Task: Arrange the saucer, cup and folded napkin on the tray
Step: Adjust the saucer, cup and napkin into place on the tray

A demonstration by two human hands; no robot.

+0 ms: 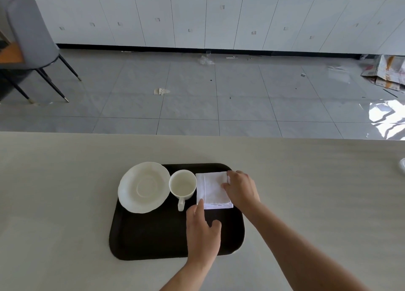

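A dark brown tray (pixel 153 236) lies on the pale table. A white saucer (pixel 143 186) rests on its far left corner, overhanging the rim a little. Just right of it a white cup (pixel 182 185) stands upright, handle toward me. A folded white napkin (pixel 211 190) lies flat on the tray's far right part. My right hand (pixel 241 189) rests on the napkin's right edge, fingertips pinching its far right corner. My left hand (pixel 202 229) is over the tray, index finger touching the napkin's near left corner.
The table's far edge (pixel 197 136) runs across the view, with tiled floor beyond. A white object (pixel 402 166) pokes in at the table's right edge. A grey chair (pixel 30 34) stands at the far left by white cabinets (pixel 219 17).
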